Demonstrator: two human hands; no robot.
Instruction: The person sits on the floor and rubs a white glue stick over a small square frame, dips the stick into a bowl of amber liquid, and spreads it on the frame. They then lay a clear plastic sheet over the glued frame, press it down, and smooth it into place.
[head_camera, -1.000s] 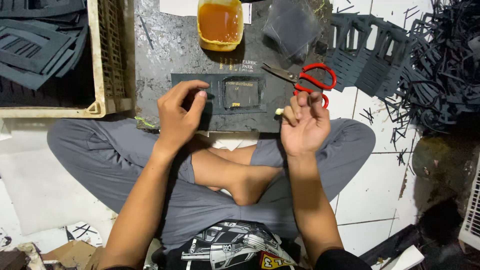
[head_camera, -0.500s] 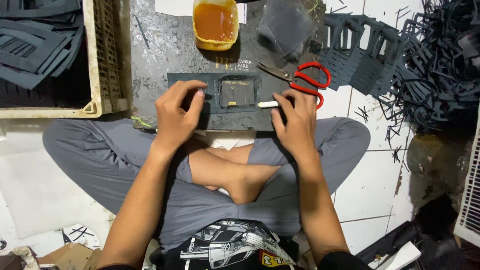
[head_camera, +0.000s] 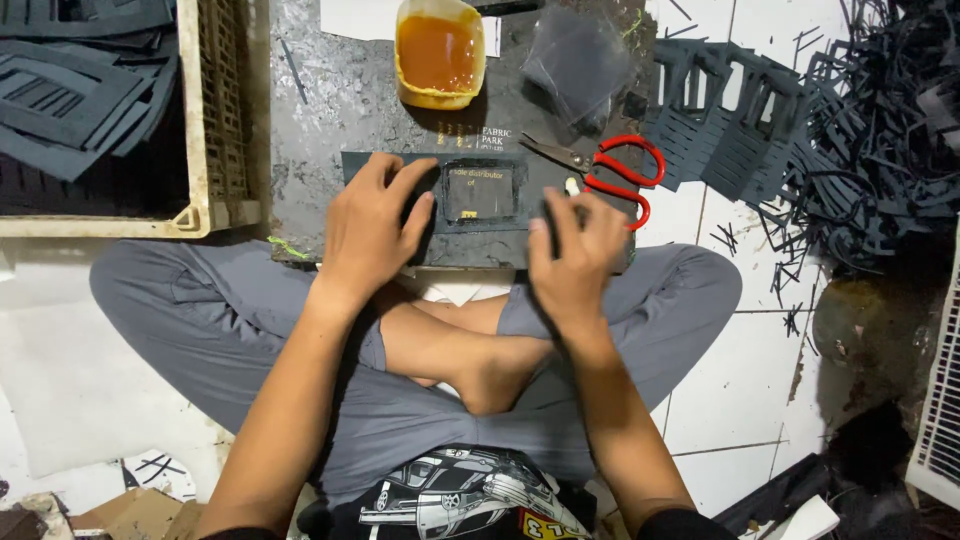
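Both hands press flat, fingers spread, on the dark foam sheet (head_camera: 485, 205) lying on the desk (head_camera: 330, 100), left hand (head_camera: 372, 232) beside its window cut-out and right hand (head_camera: 575, 262) near the red scissors (head_camera: 610, 172), apparently smoothing it down.

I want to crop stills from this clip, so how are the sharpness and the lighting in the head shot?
Head view: left hand, right hand and the dark foam sheet are sharp, evenly lit; red scissors crisp; dark scrap pile loses detail in shadow; white floor tiles look bright.
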